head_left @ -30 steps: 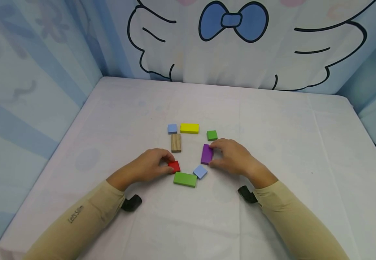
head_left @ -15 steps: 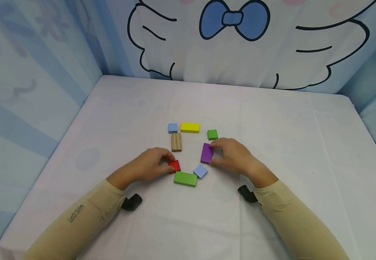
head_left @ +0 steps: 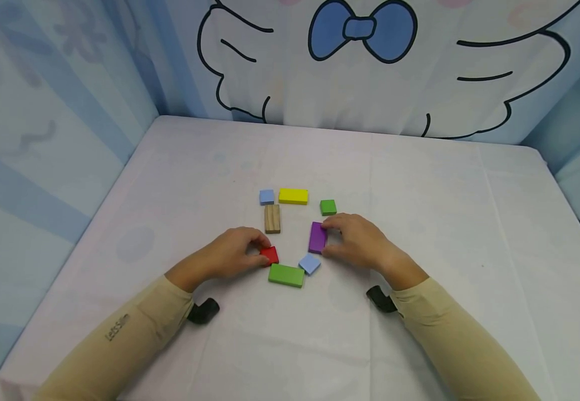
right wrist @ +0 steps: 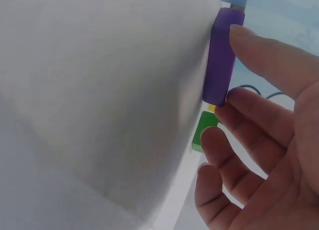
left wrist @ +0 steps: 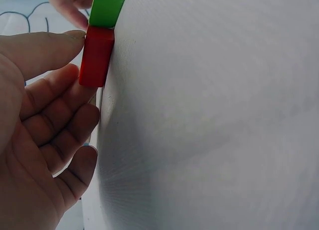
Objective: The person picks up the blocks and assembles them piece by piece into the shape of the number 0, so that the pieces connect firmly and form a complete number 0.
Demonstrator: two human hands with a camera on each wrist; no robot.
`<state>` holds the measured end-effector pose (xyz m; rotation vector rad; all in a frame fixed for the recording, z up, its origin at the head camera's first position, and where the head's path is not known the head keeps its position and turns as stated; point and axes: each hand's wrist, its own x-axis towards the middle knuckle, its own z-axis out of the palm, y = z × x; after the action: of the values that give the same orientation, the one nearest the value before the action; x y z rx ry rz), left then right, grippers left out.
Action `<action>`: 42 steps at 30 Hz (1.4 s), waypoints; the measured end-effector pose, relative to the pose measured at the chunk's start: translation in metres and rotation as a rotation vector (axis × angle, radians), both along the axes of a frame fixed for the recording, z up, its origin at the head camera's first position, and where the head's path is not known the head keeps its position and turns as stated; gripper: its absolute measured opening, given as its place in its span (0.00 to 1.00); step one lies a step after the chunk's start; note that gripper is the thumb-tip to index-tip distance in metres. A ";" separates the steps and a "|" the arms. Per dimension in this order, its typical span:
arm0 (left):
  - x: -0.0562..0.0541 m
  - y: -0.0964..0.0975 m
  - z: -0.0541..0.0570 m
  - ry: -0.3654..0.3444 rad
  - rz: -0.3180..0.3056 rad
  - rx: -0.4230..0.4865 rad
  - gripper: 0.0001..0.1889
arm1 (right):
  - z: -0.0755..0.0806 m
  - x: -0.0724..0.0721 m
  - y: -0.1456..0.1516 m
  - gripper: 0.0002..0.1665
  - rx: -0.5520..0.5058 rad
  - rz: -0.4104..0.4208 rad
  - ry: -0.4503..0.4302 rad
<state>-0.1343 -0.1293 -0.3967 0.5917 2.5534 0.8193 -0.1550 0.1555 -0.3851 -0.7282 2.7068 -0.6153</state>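
Note:
Between the thumb and fingers of my left hand (head_left: pixel 232 253) is a small red block (head_left: pixel 270 255), pinched at its edges. In the left wrist view the red block (left wrist: pixel 97 56) meets one end of the long light-green block (left wrist: pixel 107 8). My right hand (head_left: pixel 357 240) pinches a purple block (head_left: pixel 317 238) by its two ends, thumb near and fingertip far. In the right wrist view the purple block (right wrist: pixel 223 58) lies flat on the cloth, and the other fingers are loosely curled. A tilted blue block (head_left: pixel 309 264) sits by the light-green block's right end.
Beyond the hands lie a wood-grain block (head_left: pixel 272 219), a blue square block (head_left: pixel 266 197), a yellow block (head_left: pixel 293 196) and a dark-green block (head_left: pixel 328 208). All rest on the white tablecloth (head_left: pixel 420 223). Patterned curtains (head_left: pixel 360 94) hang behind the table.
My right hand has shifted the purple block slightly left and toward the near side, a little away from the dark-green block. The left hand and red block stay in place.

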 end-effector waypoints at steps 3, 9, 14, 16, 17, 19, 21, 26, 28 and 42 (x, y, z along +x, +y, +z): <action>0.000 0.000 0.000 -0.001 -0.001 0.003 0.16 | 0.000 0.000 0.000 0.31 0.000 0.001 -0.002; -0.001 -0.001 -0.001 0.011 -0.006 0.011 0.16 | -0.001 0.000 0.000 0.31 0.003 0.005 0.010; 0.000 0.000 -0.002 0.010 -0.008 0.006 0.16 | -0.001 0.000 0.000 0.30 0.013 0.008 0.012; 0.000 0.000 -0.001 0.009 -0.008 0.007 0.16 | -0.001 0.001 0.000 0.31 0.018 0.007 0.012; 0.000 0.000 -0.001 0.008 -0.006 0.008 0.16 | -0.001 0.001 0.000 0.30 0.019 0.007 0.013; 0.000 -0.001 -0.001 0.012 -0.010 0.010 0.16 | 0.000 0.001 0.000 0.30 0.020 0.006 0.016; -0.001 -0.001 -0.001 0.017 -0.012 0.011 0.16 | 0.000 0.002 0.000 0.31 0.024 0.001 0.014; -0.001 -0.001 -0.002 0.019 -0.013 0.009 0.16 | 0.001 0.003 -0.001 0.31 0.034 -0.007 0.013; -0.001 -0.001 -0.002 0.016 -0.010 0.010 0.16 | 0.001 0.004 0.000 0.31 0.034 -0.006 0.019; 0.001 -0.001 -0.004 0.022 -0.011 0.016 0.16 | 0.001 0.007 0.004 0.28 0.029 0.021 0.041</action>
<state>-0.1337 -0.1307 -0.4004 0.6229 2.5633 0.8348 -0.1481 0.1591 -0.3842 -0.7689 2.7364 -0.5610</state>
